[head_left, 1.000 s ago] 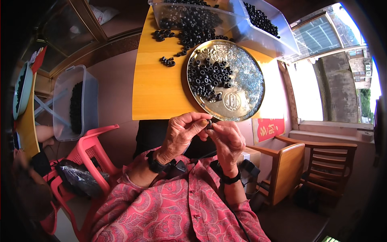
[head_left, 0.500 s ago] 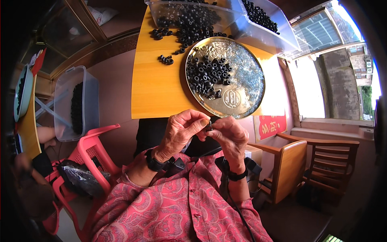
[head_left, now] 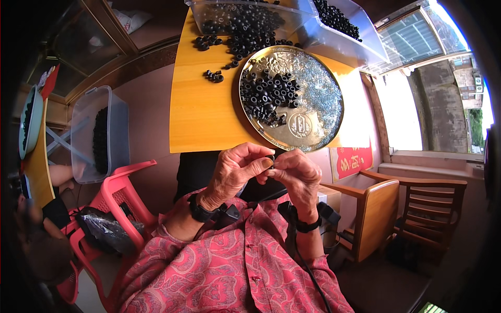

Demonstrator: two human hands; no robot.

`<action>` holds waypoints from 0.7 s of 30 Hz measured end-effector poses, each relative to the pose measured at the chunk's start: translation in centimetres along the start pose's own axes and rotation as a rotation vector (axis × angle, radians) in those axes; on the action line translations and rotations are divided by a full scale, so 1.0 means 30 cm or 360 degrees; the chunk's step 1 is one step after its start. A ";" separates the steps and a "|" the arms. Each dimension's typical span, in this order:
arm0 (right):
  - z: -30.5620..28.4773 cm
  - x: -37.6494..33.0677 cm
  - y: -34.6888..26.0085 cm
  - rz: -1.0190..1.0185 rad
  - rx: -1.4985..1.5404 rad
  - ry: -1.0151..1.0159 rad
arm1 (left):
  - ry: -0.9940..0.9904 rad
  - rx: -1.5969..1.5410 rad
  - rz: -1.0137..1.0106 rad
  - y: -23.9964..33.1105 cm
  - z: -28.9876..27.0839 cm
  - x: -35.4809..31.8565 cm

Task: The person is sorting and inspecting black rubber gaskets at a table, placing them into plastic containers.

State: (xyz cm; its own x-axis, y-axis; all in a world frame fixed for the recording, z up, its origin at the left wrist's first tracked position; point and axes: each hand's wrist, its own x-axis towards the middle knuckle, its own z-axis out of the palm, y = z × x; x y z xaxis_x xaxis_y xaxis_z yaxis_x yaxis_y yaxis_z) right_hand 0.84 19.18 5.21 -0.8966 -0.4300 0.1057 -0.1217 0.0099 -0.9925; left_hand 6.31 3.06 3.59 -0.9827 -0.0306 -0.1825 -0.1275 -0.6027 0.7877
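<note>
Just past the table's front edge, my left hand (head_left: pixel 237 169) and my right hand (head_left: pixel 296 173) meet fingertip to fingertip. Both pinch one small black ring-shaped part (head_left: pixel 271 160), which the fingers partly cover. Beyond them, a round shiny metal tray (head_left: pixel 300 141) rests on the yellow table (head_left: pixel 203 128). On the tray's left half lies a heap of black ring-shaped parts (head_left: pixel 271 94). Many tiny clear, glittering pieces (head_left: pixel 318 91) are spread across its right half.
Loose black parts (head_left: pixel 214 76) lie left of the tray, near clear plastic bins (head_left: pixel 342 44) at the back. A pink plastic chair (head_left: pixel 122 203) and another bin (head_left: pixel 117 135) stand left. Wooden chairs (head_left: pixel 378 219) are at right. Someone's arm (head_left: pixel 60 175) shows far left.
My fingers have shifted slightly around the small black part, which is now more covered. Both hands stay in nearly the same place.
</note>
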 end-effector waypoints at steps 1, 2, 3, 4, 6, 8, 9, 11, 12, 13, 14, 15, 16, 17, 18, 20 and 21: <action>-0.001 0.001 -0.001 -0.0030 -0.0013 -0.0017 | 0.0003 0.0012 -0.0017 0.002 -0.001 0.000; -0.002 -0.001 0.002 -0.0029 -0.0012 -0.0016 | 0.0005 0.0024 -0.0034 0.004 -0.001 -0.001; -0.004 -0.006 0.007 0.0024 0.0064 -0.0024 | 0.0005 0.0026 -0.0036 0.005 0.000 -0.002; -0.004 -0.008 0.010 0.0076 0.0140 -0.0033 | 0.0014 -0.0031 -0.0051 0.006 0.002 -0.003; 0.005 -0.007 -0.003 0.0120 0.0255 -0.0022 | 0.0022 -0.0087 -0.0068 0.002 0.003 -0.003; 0.016 -0.009 -0.009 0.0164 0.0371 -0.0010 | 0.0038 -0.0025 -0.0002 -0.008 0.001 -0.002; 0.020 -0.009 -0.008 0.0150 0.0402 0.0021 | 0.0038 -0.0023 -0.0003 -0.008 0.001 -0.002; 0.022 -0.010 -0.007 0.0135 0.0435 0.0053 | 0.0023 0.0006 0.0007 -0.008 -0.001 -0.002; 0.018 -0.011 -0.007 0.0172 0.0435 0.0029 | 0.0021 0.0007 0.0005 -0.006 0.000 -0.002; 0.015 -0.012 -0.006 0.0209 0.0434 0.0005 | 0.0002 -0.0019 -0.0005 -0.003 0.000 -0.002; 0.008 -0.010 0.002 0.0209 0.0435 0.0008 | -0.0016 -0.0044 -0.0015 0.002 0.002 -0.002; 0.001 -0.006 0.016 0.0059 0.0268 -0.0040 | -0.0018 -0.0042 -0.0016 0.008 0.006 -0.001; -0.003 -0.003 0.023 -0.0090 0.0100 -0.0087 | -0.0004 -0.0075 -0.0035 0.015 0.012 0.000; -0.004 -0.001 0.024 -0.0091 0.0102 -0.0084 | 0.0010 -0.0109 -0.0054 0.019 0.016 0.002; -0.002 0.000 0.023 -0.0098 0.0105 -0.0094 | 0.0010 -0.0107 -0.0055 0.020 0.013 0.004; -0.001 0.001 0.025 -0.0104 0.0110 -0.0102 | 0.0000 -0.0064 -0.0080 0.023 0.004 0.007; -0.001 0.002 0.026 -0.0100 0.0134 -0.0109 | 0.0000 -0.0063 -0.0080 0.020 0.001 0.008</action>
State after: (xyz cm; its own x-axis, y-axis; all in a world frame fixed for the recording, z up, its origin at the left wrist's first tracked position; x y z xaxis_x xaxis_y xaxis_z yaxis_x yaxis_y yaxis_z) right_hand 0.69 19.19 4.44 -0.8567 -0.4884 0.1659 -0.1377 -0.0935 -0.9861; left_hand 6.00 2.72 4.06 -0.9752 0.0007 -0.2213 -0.1715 -0.6344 0.7537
